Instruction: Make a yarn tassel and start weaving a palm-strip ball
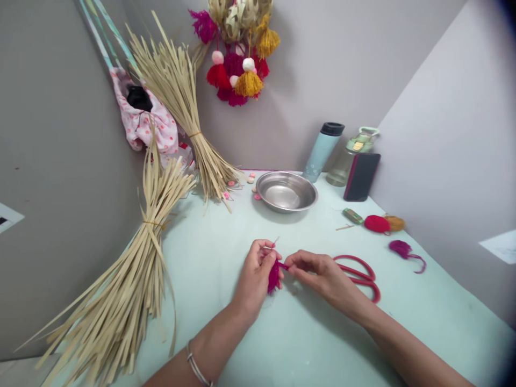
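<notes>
A magenta yarn tassel (273, 278) hangs from the fingers of my left hand (256, 271), which is closed around its top. A thin strand with a small pink tip sticks up above those fingers. My right hand (318, 273) pinches a short magenta strand that runs out from the tassel's right side. Beside my right hand, red-handled scissors (368, 279) lie on the table, their blades hidden by the hand.
A steel bowl (286, 192) stands beyond my hands. Straw bundles (141, 242) lie at the left. A blue bottle (322, 153), green bottle (342, 166), phone (363, 177), red yarn (377, 223) and magenta yarn (400, 248) are at the right. Decorated tassels (249, 83) hang on the wall.
</notes>
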### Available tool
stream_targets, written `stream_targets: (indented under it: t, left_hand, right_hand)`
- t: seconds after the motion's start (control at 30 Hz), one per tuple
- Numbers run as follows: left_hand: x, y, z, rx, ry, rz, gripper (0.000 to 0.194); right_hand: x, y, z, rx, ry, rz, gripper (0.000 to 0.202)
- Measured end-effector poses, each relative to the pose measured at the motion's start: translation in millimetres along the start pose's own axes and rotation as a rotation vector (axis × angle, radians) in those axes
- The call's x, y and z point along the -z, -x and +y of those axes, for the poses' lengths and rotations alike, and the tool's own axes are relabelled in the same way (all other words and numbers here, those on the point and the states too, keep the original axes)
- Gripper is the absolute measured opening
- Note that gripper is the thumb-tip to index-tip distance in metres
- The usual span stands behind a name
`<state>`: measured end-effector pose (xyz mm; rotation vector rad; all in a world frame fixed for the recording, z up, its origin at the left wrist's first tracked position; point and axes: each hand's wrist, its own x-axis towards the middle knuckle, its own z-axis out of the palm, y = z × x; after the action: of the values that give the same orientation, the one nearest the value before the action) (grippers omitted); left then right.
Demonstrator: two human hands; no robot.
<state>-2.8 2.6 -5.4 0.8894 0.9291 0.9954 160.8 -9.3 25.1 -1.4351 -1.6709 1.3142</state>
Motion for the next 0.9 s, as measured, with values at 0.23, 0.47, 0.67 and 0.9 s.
stream_targets:
  t: [0.23, 0.47, 0.67, 0.9]
  left_hand:
    - [-0.5, 1.4, 1.1, 0.038, -0.096, -0.074, 0.027]
    - [-2.8, 4.6, 3.4, 0.062, -0.104, -0.15, 0.025]
    - [-1.9, 4.2, 5.0, 0.066, -0.038, -0.097, 0.016]
    - [-0.5, 0.6, 9.6, 0.077, 0.131, -0.088, 0.015]
  right_hand:
    - [2.4, -0.9, 2.4, 0.047, -0.036, 0.091, 0.013]
    - [4.5, -0.7, 5.7, 0.009, -0.138, 0.084, 0.014]
    - [-0.2, -2.3, 1.6, -0.017, -0.142, 0.043, 0.02]
    - [-2.5, -1.1, 3.3, -0.024, -0.098, -0.161, 0.022]
